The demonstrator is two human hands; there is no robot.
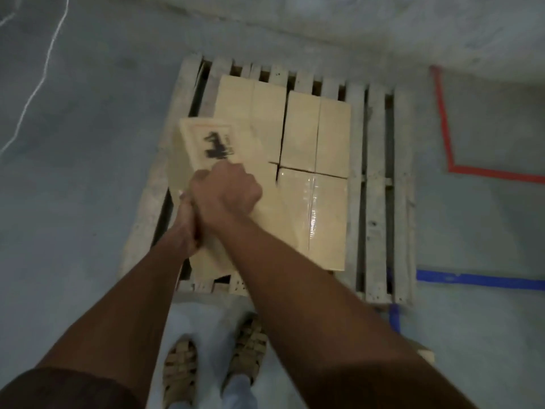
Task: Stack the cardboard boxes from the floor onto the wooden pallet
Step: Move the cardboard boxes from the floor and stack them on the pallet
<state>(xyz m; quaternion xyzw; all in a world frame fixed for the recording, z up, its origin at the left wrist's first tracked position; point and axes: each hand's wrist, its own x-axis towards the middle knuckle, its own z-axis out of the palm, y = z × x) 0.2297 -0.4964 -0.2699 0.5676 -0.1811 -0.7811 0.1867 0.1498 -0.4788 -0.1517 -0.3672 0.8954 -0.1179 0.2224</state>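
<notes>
Cardboard box, flat and tilted, gripped by both hands, left and right, above slatted wooden pallet.

Motion blur smears the black print on the tilted cardboard box at frame centre; the left hand sits half-hidden behind the right hand.

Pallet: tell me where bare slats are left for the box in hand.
The pallet has a bare strip of slats along its right side, between the stacked boxes and the right edge, and a narrower one at the far edge. The middle is covered. The near left is crowded: both hands, left and right, hold the tilted box there.
</notes>
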